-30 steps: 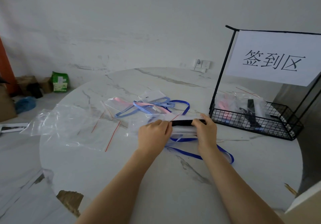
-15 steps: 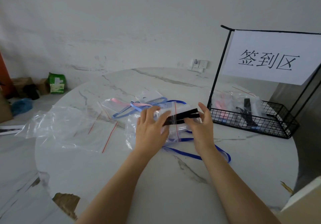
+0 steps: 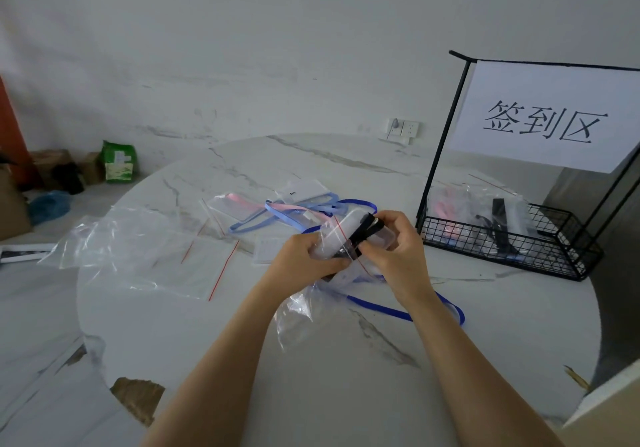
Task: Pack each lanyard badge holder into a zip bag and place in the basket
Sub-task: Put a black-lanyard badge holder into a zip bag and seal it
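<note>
Your left hand (image 3: 304, 259): fingers clamped on zip bag (image 3: 304, 311) mouth. Your right hand (image 3: 401, 249): fingers pinch badge holder (image 3: 343, 226), partly inside bag, above table (image 3: 311, 377). Wire basket (image 3: 502, 263) near, right.

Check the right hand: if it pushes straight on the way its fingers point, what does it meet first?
The right hand points left and grips the badge holder and its black lanyard. Past those, the left hand is next, probably almost touching; depth is unclear.

1 head-worn camera looks forward and down, close over the table (image 3: 346, 377).
</note>
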A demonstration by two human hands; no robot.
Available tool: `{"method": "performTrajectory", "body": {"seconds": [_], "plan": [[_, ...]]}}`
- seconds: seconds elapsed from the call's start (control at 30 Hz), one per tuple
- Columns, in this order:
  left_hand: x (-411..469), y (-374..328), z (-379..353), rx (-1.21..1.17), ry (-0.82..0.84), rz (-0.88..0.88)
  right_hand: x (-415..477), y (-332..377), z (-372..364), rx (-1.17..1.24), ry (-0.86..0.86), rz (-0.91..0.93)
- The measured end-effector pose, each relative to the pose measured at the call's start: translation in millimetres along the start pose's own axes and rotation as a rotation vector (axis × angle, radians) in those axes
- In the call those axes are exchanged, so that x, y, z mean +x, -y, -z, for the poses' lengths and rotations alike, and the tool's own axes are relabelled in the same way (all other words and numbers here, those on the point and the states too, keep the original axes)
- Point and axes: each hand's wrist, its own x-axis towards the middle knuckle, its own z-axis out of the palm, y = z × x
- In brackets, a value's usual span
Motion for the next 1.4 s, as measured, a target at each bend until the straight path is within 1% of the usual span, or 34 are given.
{"method": "performTrajectory", "body": {"seconds": [0.13, 0.23, 0.33, 0.4, 0.43, 0.5, 0.57, 0.67, 0.77, 0.9, 1.0, 1.13, 1.3, 1.4], "plan": [[-3, -3, 2, -0.038, 0.071, -0.083, -1, -2, 0, -0.056, 0.071, 0.007], [-5, -5, 0, -0.123, 0.062, -0.084, 0, -4, 1, -0.060, 0.124, -0.002], [-5, -4, -2, -0.174, 0.068, -0.098, 1, -5, 4, -0.032, 0.219, -0.034], [-4, -2, -3, -0.230, 0.035, -0.102, 2, -5, 4, 0.039, 0.280, -0.063], [-4, -1, -2, -0.287, 0.009, -0.092, 2, -5, 4, 0.092, 0.283, -0.076], [-3, -2, 0, -0.427, -0.043, -0.073, 4, -3, 4, 0.151, 0.242, -0.113], [1, 1, 2, -0.560, -0.078, -0.057, 5, -3, 4, 0.108, 0.204, -0.140], [2, 4, 5, -0.691, -0.085, -0.056, 3, -2, 1, 0.045, 0.226, -0.159], [1, 3, 4, -0.714, -0.095, -0.036, 1, -3, -4, 0.017, 0.220, -0.195], [0, 2, 4, -0.743, -0.059, -0.033, 1, -3, -4, 0.085, 0.122, -0.228], [-1, 2, 5, -0.769, -0.020, -0.066, 3, -4, -1, 0.143, 0.076, -0.240], [-1, 0, 8, -0.759, -0.021, -0.060, 5, -4, 0, 0.253, 0.073, -0.255], [-4, -7, 8, -0.833, -0.020, -0.084, 7, -2, 3, 0.403, 0.087, -0.259], [-4, -9, 11, -0.835, -0.044, -0.085, 8, 0, 4, 0.425, 0.078, -0.267]]}}
